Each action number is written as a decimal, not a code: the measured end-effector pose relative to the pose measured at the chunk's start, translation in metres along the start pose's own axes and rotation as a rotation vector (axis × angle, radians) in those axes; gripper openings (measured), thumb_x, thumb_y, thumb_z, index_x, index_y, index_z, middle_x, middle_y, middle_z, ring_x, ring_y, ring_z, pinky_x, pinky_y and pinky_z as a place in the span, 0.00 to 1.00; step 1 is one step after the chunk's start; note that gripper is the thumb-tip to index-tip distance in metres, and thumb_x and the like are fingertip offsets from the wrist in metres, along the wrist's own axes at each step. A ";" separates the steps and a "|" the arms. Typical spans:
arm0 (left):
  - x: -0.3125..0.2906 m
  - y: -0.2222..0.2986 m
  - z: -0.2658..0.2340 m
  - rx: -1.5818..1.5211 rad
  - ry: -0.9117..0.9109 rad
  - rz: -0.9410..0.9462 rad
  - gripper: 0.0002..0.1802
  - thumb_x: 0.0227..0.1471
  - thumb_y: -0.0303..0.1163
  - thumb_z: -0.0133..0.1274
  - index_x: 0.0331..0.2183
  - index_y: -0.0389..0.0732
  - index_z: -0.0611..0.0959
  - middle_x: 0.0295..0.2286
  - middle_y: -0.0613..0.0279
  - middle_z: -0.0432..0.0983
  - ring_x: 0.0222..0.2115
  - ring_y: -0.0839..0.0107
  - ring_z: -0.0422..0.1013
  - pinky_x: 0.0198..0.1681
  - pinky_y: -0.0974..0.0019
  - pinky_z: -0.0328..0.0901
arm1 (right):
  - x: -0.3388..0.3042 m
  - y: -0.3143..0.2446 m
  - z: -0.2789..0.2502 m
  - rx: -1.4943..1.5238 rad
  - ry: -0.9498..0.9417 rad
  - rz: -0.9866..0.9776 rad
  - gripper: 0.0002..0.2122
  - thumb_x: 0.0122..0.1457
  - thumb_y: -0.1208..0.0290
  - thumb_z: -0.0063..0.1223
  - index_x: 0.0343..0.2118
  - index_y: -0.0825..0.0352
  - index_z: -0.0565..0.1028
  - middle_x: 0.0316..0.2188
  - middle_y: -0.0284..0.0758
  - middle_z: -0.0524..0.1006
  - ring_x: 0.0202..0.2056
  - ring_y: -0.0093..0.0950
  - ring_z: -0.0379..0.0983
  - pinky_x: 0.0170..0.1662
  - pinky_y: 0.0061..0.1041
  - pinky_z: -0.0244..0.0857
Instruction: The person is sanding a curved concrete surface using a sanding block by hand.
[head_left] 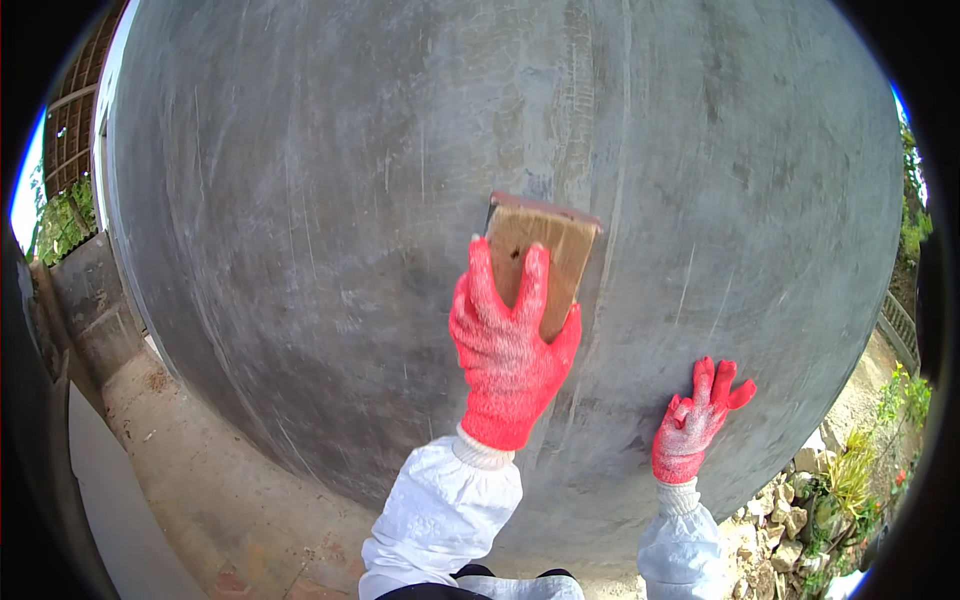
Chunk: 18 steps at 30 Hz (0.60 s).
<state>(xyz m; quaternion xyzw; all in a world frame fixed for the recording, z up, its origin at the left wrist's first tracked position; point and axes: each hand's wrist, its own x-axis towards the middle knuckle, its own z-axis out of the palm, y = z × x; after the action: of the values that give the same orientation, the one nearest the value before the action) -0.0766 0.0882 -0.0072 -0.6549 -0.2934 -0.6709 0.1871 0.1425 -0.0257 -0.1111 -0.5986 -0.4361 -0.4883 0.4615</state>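
A grey plastered wall (pixel 330 200), marked by pale scratches and a lighter vertical band, fills most of the view. In the middle, my left hand (pixel 510 350), in a red coated glove, grips a wooden sanding block (pixel 560 250). Reddish sandpaper edges show along the block's top, and its far face lies against the wall. Lower right, my right hand (pixel 698 415), in a matching glove, rests on the wall with its fingers apart and nothing in it. White sleeves cover both my forearms.
Concrete ground (pixel 200 470) runs along the wall's foot at left, near a low block wall (pixel 105 330). Broken stones (pixel 785 520) and plants (pixel 850 475) lie at lower right. A pale curved panel (pixel 115 500) stands at lower left.
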 end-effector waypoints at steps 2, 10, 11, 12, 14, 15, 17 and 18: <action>0.073 0.003 -0.002 0.005 0.121 0.028 0.46 0.46 0.41 0.66 0.64 0.49 0.65 0.63 0.35 0.50 0.57 0.35 0.58 0.57 0.39 0.59 | 0.007 -0.005 -0.001 0.000 0.013 -0.034 0.28 0.44 0.85 0.50 0.54 0.67 0.74 0.59 0.40 0.71 0.67 0.45 0.53 0.71 0.49 0.31; -0.192 -0.029 0.004 0.024 -0.101 -0.084 0.57 0.43 0.41 0.69 0.67 0.51 0.54 0.62 0.26 0.45 0.60 0.28 0.52 0.56 0.31 0.56 | -0.022 -0.014 -0.017 -0.033 -0.250 0.069 0.27 0.49 0.83 0.53 0.57 0.66 0.72 0.63 0.41 0.67 0.68 0.47 0.50 0.72 0.48 0.33; -0.250 -0.031 -0.002 -0.012 -0.163 -0.146 0.57 0.43 0.41 0.70 0.67 0.51 0.53 0.62 0.26 0.45 0.60 0.28 0.52 0.56 0.31 0.55 | -0.032 -0.026 -0.023 0.041 -0.212 0.031 0.32 0.40 0.86 0.56 0.55 0.64 0.73 0.62 0.37 0.68 0.67 0.46 0.53 0.71 0.49 0.35; -0.284 -0.030 -0.005 -0.052 -0.231 -0.212 0.58 0.43 0.41 0.70 0.67 0.51 0.52 0.63 0.26 0.44 0.60 0.28 0.52 0.56 0.30 0.55 | -0.051 -0.034 -0.028 0.092 -0.264 0.071 0.33 0.39 0.85 0.58 0.55 0.64 0.73 0.61 0.37 0.68 0.67 0.46 0.54 0.71 0.50 0.35; -0.260 -0.026 0.001 -0.034 -0.169 -0.145 0.57 0.43 0.41 0.70 0.67 0.51 0.53 0.63 0.26 0.45 0.60 0.27 0.52 0.56 0.31 0.55 | -0.084 -0.040 -0.041 0.151 -0.358 0.095 0.36 0.36 0.84 0.61 0.56 0.63 0.71 0.59 0.37 0.70 0.66 0.45 0.55 0.71 0.51 0.37; -0.233 -0.026 0.005 -0.019 -0.136 -0.108 0.56 0.43 0.41 0.70 0.66 0.50 0.54 0.63 0.26 0.45 0.60 0.27 0.52 0.56 0.31 0.55 | -0.093 -0.043 -0.046 0.176 -0.396 0.082 0.37 0.35 0.83 0.63 0.56 0.63 0.71 0.59 0.37 0.70 0.66 0.45 0.56 0.70 0.52 0.37; -0.136 -0.014 0.004 -0.005 -0.108 -0.072 0.53 0.45 0.40 0.69 0.66 0.49 0.57 0.63 0.27 0.45 0.60 0.29 0.53 0.57 0.33 0.56 | -0.106 -0.048 -0.059 0.183 -0.493 -0.026 0.40 0.33 0.81 0.68 0.57 0.63 0.70 0.57 0.37 0.70 0.65 0.45 0.57 0.70 0.54 0.38; -0.089 -0.009 0.005 0.000 -0.081 -0.056 0.52 0.45 0.40 0.69 0.65 0.49 0.58 0.63 0.28 0.45 0.60 0.30 0.53 0.57 0.34 0.56 | -0.111 -0.053 -0.060 0.191 -0.506 0.035 0.41 0.31 0.79 0.70 0.57 0.63 0.69 0.57 0.37 0.70 0.65 0.46 0.57 0.69 0.55 0.39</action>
<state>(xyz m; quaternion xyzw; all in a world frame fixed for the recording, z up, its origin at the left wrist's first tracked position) -0.0726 0.0866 -0.0963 -0.6730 -0.3191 -0.6488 0.1561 0.0645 -0.0825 -0.2078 -0.6627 -0.5714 -0.2718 0.4005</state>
